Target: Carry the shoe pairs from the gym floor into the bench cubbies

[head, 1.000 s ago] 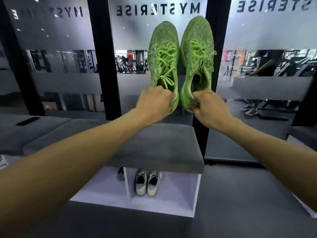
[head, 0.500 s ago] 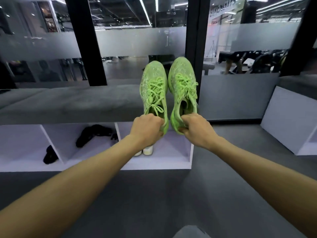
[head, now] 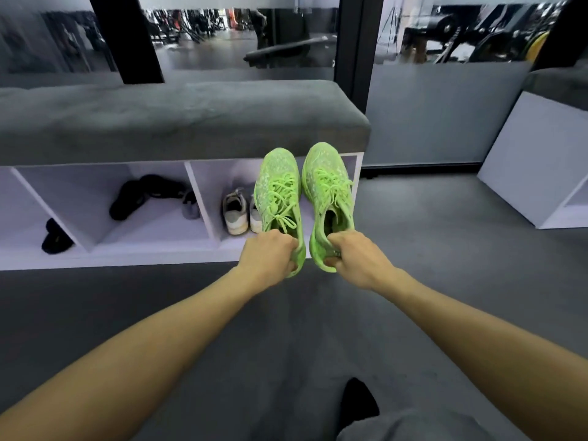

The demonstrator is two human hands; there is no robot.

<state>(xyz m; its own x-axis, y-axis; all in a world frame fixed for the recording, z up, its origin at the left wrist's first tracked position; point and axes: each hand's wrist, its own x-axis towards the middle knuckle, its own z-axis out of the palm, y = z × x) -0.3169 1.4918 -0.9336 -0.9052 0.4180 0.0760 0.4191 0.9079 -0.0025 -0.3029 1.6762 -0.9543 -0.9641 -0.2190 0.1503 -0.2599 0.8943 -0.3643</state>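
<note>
I hold a pair of bright green sneakers by their heels, toes pointing away from me. My left hand (head: 268, 254) grips the left green shoe (head: 279, 192); my right hand (head: 359, 256) grips the right green shoe (head: 327, 189). Both shoes hang in front of the right-most cubby (head: 355, 173) of the white bench base. A white pair of shoes (head: 237, 213) stands in that same cubby, partly hidden behind the left green shoe.
The bench has a grey cushion top (head: 178, 119). Black shoes (head: 144, 195) lie in the middle cubby and another black shoe (head: 56, 238) in the left one. A second white bench (head: 537, 160) stands at the right. Glass wall behind. Grey floor (head: 445, 249) all around.
My view has tilted down and I have come closer to the bench. The green shoes have dropped from above the cushion to the level of the right cubby's opening.
</note>
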